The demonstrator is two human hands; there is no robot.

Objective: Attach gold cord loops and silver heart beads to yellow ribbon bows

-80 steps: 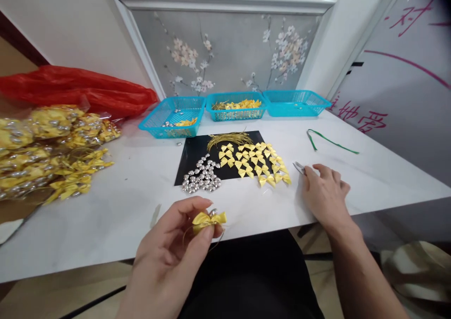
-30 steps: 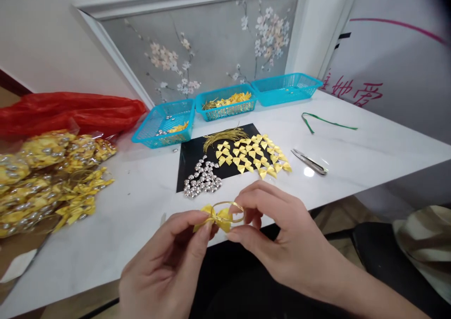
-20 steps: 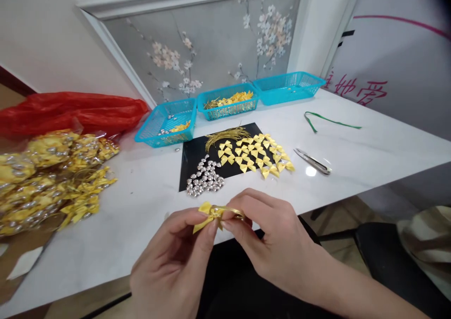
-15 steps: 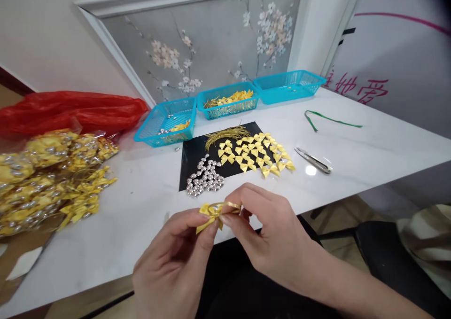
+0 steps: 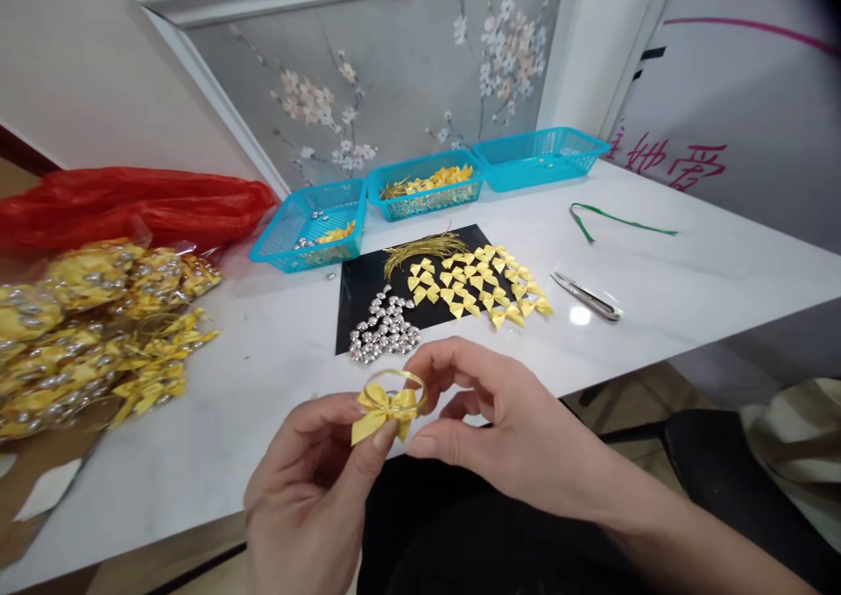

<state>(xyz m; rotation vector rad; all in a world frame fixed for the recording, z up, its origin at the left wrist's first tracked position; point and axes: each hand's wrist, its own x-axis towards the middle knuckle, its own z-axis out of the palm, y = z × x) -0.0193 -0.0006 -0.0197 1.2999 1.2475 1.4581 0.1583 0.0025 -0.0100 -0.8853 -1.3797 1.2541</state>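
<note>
My left hand [image 5: 308,481] pinches a small yellow ribbon bow [image 5: 382,407] between thumb and forefinger, just in front of the white table's near edge. A thin gold cord loop [image 5: 394,376] rises from the bow. My right hand [image 5: 499,428] is curled beside it, thumb and forefinger closed at the loop's right side. Beyond the hands lies a black mat [image 5: 358,293] with several silver beads [image 5: 385,332], rows of yellow bows [image 5: 483,284] and a bundle of gold cords [image 5: 424,246].
Small snips [image 5: 586,295] and a green ribbon strip [image 5: 618,220] lie at the right. Three turquoise baskets [image 5: 420,194] stand along the wall. Bags and a loose heap of finished bows [image 5: 92,315] fill the left, with a red plastic bag [image 5: 131,205] behind.
My right hand left the snips on the table and came to the bow. The gold loop, pressed flat half a second ago, now stands open above the bow.
</note>
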